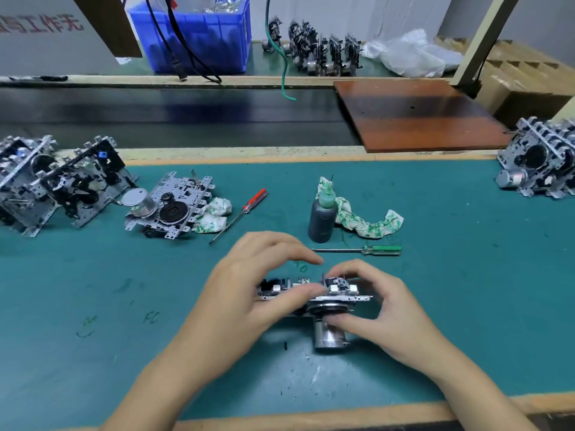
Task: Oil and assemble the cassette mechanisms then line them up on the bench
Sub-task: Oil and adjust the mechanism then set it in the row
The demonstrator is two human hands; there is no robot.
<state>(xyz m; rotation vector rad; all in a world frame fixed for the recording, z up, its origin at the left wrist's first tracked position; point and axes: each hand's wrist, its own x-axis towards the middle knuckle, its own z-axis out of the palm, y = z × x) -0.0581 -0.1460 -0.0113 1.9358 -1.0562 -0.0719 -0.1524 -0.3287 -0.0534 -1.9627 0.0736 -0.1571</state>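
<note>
- Left hand (249, 293) and right hand (370, 309) both grip one mechanism (323, 301), on the counter (93, 275) between them
- Step: likely assembly; oiling seems next
- Oil bottle (323, 217) just beyond right hand; needs one hand freed

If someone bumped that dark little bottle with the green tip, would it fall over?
Probably. The oil bottle stands upright, tall for its narrow base, so a nudge near the green nozzle could tip it. Being round, it might then roll. It looks like soft plastic, so unlikely to break.

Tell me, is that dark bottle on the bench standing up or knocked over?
Upright. The oil bottle stands on its base on the green mat, its green nozzle pointing up, beside a crumpled cloth.
</note>
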